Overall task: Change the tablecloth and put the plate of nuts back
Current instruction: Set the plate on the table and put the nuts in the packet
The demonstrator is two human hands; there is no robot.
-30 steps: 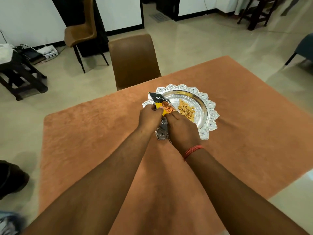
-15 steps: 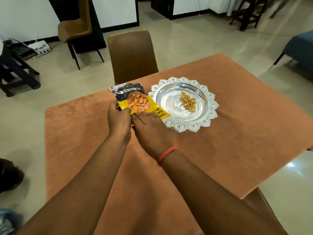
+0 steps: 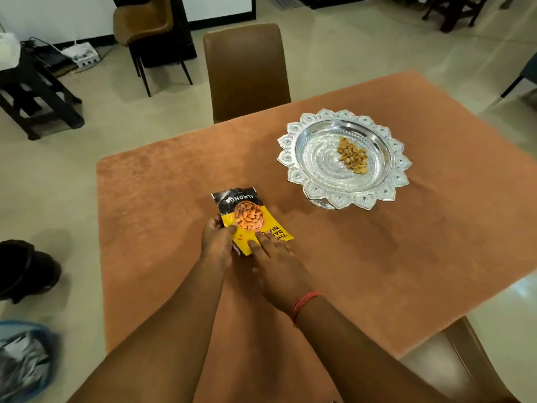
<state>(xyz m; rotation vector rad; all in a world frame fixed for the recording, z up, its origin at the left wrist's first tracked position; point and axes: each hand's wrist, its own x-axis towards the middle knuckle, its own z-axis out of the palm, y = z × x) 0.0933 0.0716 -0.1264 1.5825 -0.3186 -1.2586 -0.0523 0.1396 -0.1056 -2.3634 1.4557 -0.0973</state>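
Observation:
An orange tablecloth (image 3: pixel 363 257) covers the table. On it, toward the far right, stands a silver plate (image 3: pixel 302 170) with a scalloped rim and a small heap of nuts (image 3: pixel 353 155) inside. A black and yellow almond packet (image 3: pixel 247 216) lies on the cloth near the middle. My left hand (image 3: pixel 216 242) grips the packet's near left edge. My right hand (image 3: pixel 276 263) lies flat with straight fingers on the packet's near end. Both hands are well left of the plate.
A brown chair (image 3: pixel 247 71) stands at the far side of the table and another chair (image 3: pixel 465 353) at the near right corner. A dark bench (image 3: pixel 35 91) and a third chair (image 3: pixel 145 24) stand on the tiled floor to the left.
Both hands brought the almond packet away from the plate, left and toward me, and laid it on the cloth. The right hand flattened onto it.

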